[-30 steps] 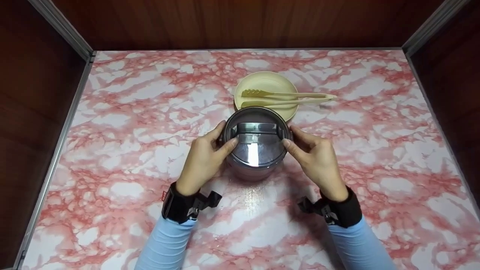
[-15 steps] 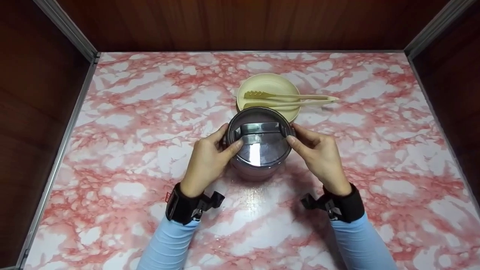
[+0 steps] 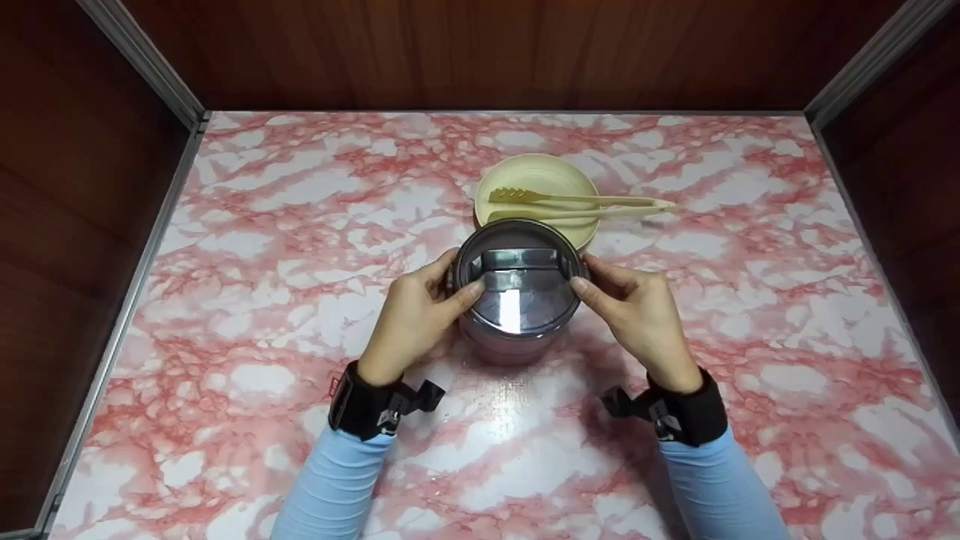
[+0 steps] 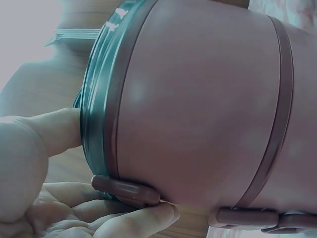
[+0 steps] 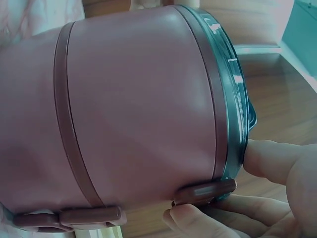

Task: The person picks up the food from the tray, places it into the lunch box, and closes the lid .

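A mauve tiered lunch box (image 4: 198,104) with a dark see-through lid (image 3: 514,304) stands on the table, centred between both hands. My left hand (image 3: 412,322) grips its left side. That thumb presses the lid's rim, while the fingers lie at a side clasp (image 4: 126,190) in the left wrist view. Mirroring it, my right hand (image 3: 637,322) grips the right side, thumb on the rim and fingers at the other upper clasp (image 5: 204,191). Lower clasps (image 5: 91,216) sit at the seam between tiers. The inside cannot be made out.
Just behind the lunch box is a pale yellow plate (image 3: 551,171), partly hidden by it. Tongs (image 3: 585,200) of the same colour lie across the plate, handle end past its right edge. Dark wooden panels (image 3: 480,56) wall the marbled red-and-white table (image 3: 300,225) at back and sides.
The head view has shifted slightly, so the table and plate appear a little lower and to the right. Both hands keep their places on the lunch box, with no clear change in grip.
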Demonstrator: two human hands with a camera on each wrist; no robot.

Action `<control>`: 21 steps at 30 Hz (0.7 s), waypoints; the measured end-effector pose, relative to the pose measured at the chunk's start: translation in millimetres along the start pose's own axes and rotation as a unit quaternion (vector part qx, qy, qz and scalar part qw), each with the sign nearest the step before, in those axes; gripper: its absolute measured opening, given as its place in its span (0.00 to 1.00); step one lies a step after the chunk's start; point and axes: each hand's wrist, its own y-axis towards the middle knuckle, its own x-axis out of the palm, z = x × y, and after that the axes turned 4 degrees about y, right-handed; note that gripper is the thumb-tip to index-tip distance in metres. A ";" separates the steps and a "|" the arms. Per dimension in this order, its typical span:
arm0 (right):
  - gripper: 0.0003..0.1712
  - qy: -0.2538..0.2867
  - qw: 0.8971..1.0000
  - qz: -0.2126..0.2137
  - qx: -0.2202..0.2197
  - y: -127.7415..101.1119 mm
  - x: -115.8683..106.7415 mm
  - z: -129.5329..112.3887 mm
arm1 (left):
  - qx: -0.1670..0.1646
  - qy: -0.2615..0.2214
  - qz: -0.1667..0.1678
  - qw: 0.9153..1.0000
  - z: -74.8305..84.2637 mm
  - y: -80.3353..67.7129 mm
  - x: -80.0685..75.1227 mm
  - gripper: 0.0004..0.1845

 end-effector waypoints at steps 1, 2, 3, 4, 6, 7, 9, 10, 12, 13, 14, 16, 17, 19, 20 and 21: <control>0.24 -0.001 1.000 -0.001 0.002 0.7 0.5 0.1 | -0.001 -0.005 -0.001 1.000 -0.7 0.9 -0.4 0.36; 0.24 -0.001 1.000 -0.002 0.004 1.4 0.8 0.7 | -0.002 -0.012 -0.001 1.000 -1.4 1.8 -0.6 0.37; 0.24 -0.002 1.000 -0.003 0.006 2.1 0.7 1.3 | -0.004 -0.020 -0.002 1.000 -2.1 2.6 -0.5 0.37; 0.24 -0.004 1.000 -0.003 0.009 2.6 0.3 2.0 | -0.009 -0.026 -0.001 1.000 -2.4 3.3 -0.1 0.37; 0.25 -0.004 1.000 -0.003 0.013 2.9 -0.8 3.5 | -0.012 -0.038 -0.003 0.999 -3.8 4.1 1.1 0.38; 0.25 -0.003 1.000 -0.002 0.015 2.9 -1.6 4.1 | -0.013 -0.040 -0.003 0.999 -4.2 4.5 1.8 0.38; 0.26 -0.001 1.000 -0.001 0.019 2.7 -2.7 5.9 | -0.014 -0.038 -0.006 0.999 -4.8 4.9 2.7 0.38; 0.26 0.000 1.000 0.000 0.021 2.3 -3.1 6.5 | -0.014 -0.031 -0.007 0.999 -5.0 5.0 2.9 0.38; 0.25 0.004 1.000 0.001 0.024 1.0 -3.5 7.7 | -0.010 -0.014 -0.009 1.000 -5.9 4.2 2.9 0.38; 0.25 0.004 1.000 0.001 0.027 0.3 -3.6 8.4 | -0.009 -0.004 -0.009 1.000 -6.7 3.6 2.9 0.37; 0.25 0.006 1.000 0.000 0.028 -0.2 -3.8 9.5 | -0.010 0.004 -0.009 1.000 -7.4 2.8 2.9 0.37; 0.26 0.011 1.000 -0.006 0.028 -0.4 -4.4 11.1 | -0.010 0.019 -0.010 1.000 -8.3 1.1 2.2 0.37; 0.26 0.013 0.999 -0.012 0.027 0.1 -5.0 12.1 | -0.008 0.027 -0.011 1.000 -9.0 0.5 1.7 0.37; 0.26 0.008 0.999 -0.027 0.019 1.7 -7.4 13.7 | -0.002 0.037 -0.022 0.999 -9.9 0.1 -0.3 0.38; 0.26 0.002 0.999 -0.036 0.011 3.0 -9.5 14.5 | -0.001 0.042 -0.030 0.999 -10.7 0.4 -2.2 0.38; 0.25 -0.008 0.999 -0.043 0.002 4.5 -11.7 15.1 | 0.000 0.051 -0.039 0.998 -11.5 1.0 -4.7 0.38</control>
